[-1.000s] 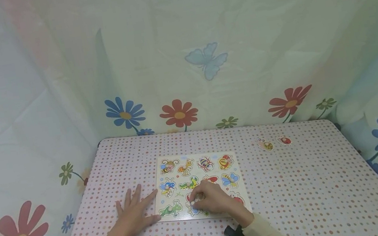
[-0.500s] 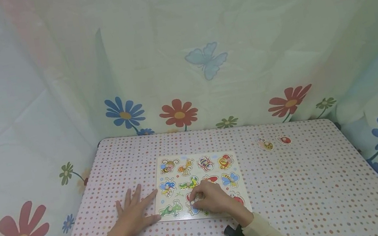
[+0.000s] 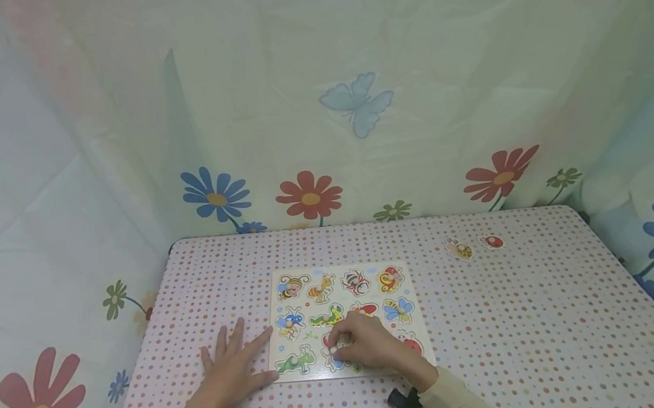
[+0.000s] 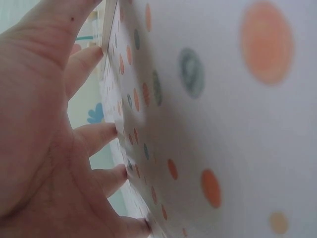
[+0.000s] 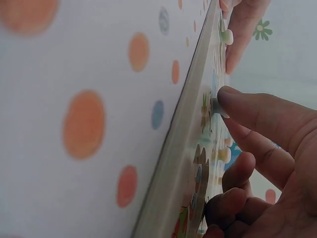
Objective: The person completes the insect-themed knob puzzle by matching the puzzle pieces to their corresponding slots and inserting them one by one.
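Observation:
A puzzle board [image 3: 343, 267] with knobbed insect pieces lies flat on the dotted table. My right hand [image 3: 365, 344] is over its lower middle, where thumb and forefinger pinch the pale knob [image 5: 218, 106] of a red-and-blue puzzle piece [image 3: 338, 363]. That hand covers part of the piece and some neighbours. On the board's left side, my left hand [image 3: 229, 376] lies with fingers spread, thumb and forefinger tips at the board's edge. In the left wrist view, the other fingertips [image 4: 106, 131] rest on the tablecloth.
Two loose pieces lie right of the board near the back: a spotted, snail-like one [image 3: 460, 251] and a red ladybird [image 3: 492, 242]. The dotted tablecloth [image 3: 538, 320] spreads to the right. A flowered curtain [image 3: 415, 111] stands behind the table.

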Action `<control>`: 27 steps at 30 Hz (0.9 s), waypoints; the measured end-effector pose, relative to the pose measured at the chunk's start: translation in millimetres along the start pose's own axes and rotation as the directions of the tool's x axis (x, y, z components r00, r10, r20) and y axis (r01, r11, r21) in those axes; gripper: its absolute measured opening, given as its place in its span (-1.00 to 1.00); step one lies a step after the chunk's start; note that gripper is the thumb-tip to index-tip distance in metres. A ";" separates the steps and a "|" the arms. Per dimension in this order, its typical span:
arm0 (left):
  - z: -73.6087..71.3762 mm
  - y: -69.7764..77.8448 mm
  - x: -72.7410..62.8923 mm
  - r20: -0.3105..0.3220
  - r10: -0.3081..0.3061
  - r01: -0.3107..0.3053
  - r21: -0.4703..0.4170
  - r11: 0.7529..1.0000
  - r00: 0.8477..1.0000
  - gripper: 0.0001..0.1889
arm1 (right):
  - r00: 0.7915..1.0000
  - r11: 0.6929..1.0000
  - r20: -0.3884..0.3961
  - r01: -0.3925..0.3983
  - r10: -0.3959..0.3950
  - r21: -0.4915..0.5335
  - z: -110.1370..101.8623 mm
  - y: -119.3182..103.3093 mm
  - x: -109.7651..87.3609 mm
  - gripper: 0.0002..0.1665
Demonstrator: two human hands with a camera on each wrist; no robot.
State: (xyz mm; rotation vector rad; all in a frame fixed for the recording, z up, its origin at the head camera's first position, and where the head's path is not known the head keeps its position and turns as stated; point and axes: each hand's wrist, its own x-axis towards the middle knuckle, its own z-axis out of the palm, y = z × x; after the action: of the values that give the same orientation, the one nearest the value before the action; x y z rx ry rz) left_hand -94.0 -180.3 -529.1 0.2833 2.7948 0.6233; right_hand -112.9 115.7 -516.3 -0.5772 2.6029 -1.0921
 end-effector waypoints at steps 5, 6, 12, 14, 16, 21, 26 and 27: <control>0.2 -0.6 0.2 -0.004 0.005 -0.005 -0.007 1.000 1.000 -0.13 | 1.000 1.000 -0.002 0.003 -0.003 0.018 -4.5 0.6 -1.7 -0.85; 0.5 -0.8 0.4 -0.006 0.006 -0.006 -0.008 1.000 1.000 -0.13 | 1.000 1.000 -0.007 0.004 -0.004 0.022 -6.5 1.5 -1.9 -0.85; 1.4 -1.5 0.8 -0.004 0.004 -0.004 -0.006 1.000 1.000 -0.13 | 0.997 1.000 -0.076 -0.008 0.010 0.028 -24.6 11.6 -1.6 -0.86; 1.4 -1.7 0.8 -0.008 0.004 -0.004 -0.007 1.000 1.000 -0.13 | 0.994 0.999 -0.104 -0.025 0.030 0.047 -32.0 15.4 -2.8 -0.86; 1.4 -1.7 0.8 -0.009 0.001 -0.001 -0.011 1.000 1.000 -0.13 | 0.990 0.997 -0.135 -0.031 0.040 0.065 -40.0 19.3 -4.6 -0.87; 2.5 -1.6 1.4 -0.010 -0.001 0.001 -0.007 1.000 1.000 -0.12 | 0.971 0.998 -0.234 -0.043 0.054 0.051 -59.8 36.5 -9.3 -0.86; 3.4 -1.8 2.6 -0.020 -0.002 0.002 0.002 1.000 1.000 -0.12 | 0.935 0.991 -0.327 -0.124 0.134 0.052 -83.9 63.5 -13.3 -0.82; 3.6 -1.9 2.8 -0.021 -0.002 0.002 0.003 1.000 1.000 -0.12 | 0.926 0.989 -0.346 -0.137 0.148 0.058 -89.4 69.0 -14.6 -0.81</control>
State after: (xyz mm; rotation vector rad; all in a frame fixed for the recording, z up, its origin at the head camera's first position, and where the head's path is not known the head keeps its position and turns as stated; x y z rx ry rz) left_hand -95.8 -179.9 -533.6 0.2757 2.8158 0.6255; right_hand -151.9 221.9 -504.0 -0.1916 2.8621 -1.2864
